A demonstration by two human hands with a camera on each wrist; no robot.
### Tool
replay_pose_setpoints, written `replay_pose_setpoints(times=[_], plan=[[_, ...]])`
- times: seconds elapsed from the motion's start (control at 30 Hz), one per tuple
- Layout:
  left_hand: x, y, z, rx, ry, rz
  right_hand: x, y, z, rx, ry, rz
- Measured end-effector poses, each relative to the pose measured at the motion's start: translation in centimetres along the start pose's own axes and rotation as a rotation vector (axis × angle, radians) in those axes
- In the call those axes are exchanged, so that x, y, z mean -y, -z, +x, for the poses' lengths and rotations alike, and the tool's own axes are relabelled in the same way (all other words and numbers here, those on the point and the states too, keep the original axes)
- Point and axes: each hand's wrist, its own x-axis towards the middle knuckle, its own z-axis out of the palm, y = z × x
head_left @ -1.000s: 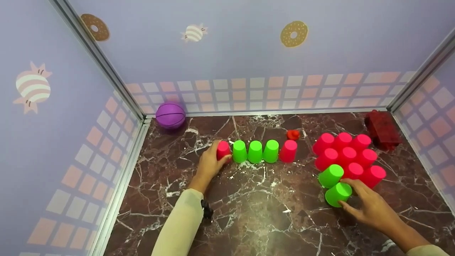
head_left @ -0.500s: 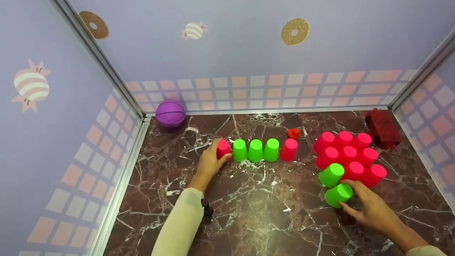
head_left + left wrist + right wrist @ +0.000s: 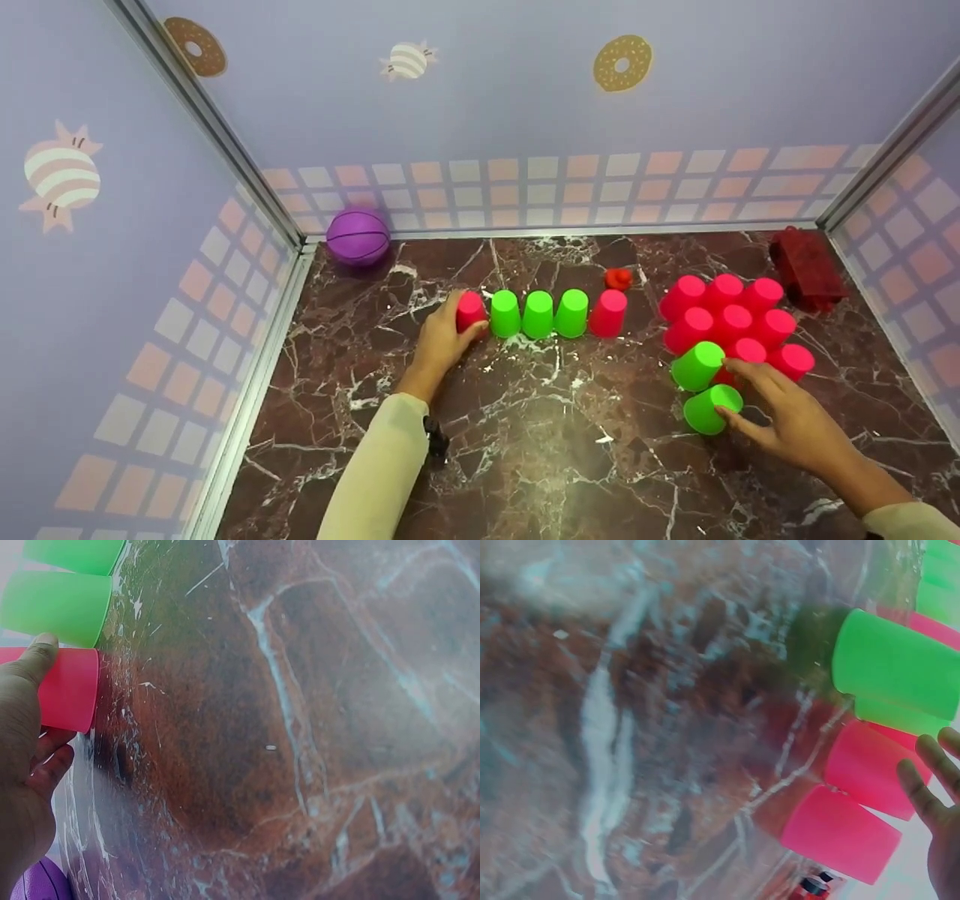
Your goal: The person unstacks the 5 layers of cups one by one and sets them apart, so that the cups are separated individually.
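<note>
At the left end of a row of upside-down cups, my left hand (image 3: 437, 343) grips a pink cup (image 3: 471, 309), thumb across its near side in the left wrist view. Three green cups (image 3: 538, 315) and another pink cup (image 3: 608, 313) continue the row rightward. My right hand (image 3: 799, 420) is beside the front green cup (image 3: 703, 412), its thumb overlapping that cup and its fingers by a second green cup (image 3: 697, 366). In the right wrist view its fingers (image 3: 930, 799) are extended and spread. Behind them stand several pink cups (image 3: 731, 324) packed together.
A purple ball (image 3: 358, 238) sits in the back left corner. A small red object (image 3: 618, 279) lies behind the row's right end. At the back right is a dark red block (image 3: 808, 270). Patterned walls (image 3: 487, 90) border the marbled tabletop (image 3: 510, 450).
My right hand has shifted slightly up from the front green cup, its fingers now by the green cup behind. The left hand keeps its grip on the pink cup.
</note>
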Motion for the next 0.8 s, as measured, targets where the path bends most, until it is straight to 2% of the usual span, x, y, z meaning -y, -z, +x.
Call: replay_pose_setpoints(times=[0.2,0.37,0.63,0.8], plan=[[-0.1,0.2,-0.1,0.009,0.003,0.014,0.2,0.9,2.5,-0.001,-0.044,-0.019],[-0.2,0.2,0.0,0.001,0.003,0.014,0.3,1.3,4.9,0.015,-0.024,-0.043],[-0.2,0.2,0.0,-0.005,0.002,-0.009,0.5,0.8,9.1,0.028,0.029,-0.033],[-0.2,0.1,0.0,-0.009,0.001,-0.006,0.9,0.0,11.4,0.078,-0.004,-0.022]])
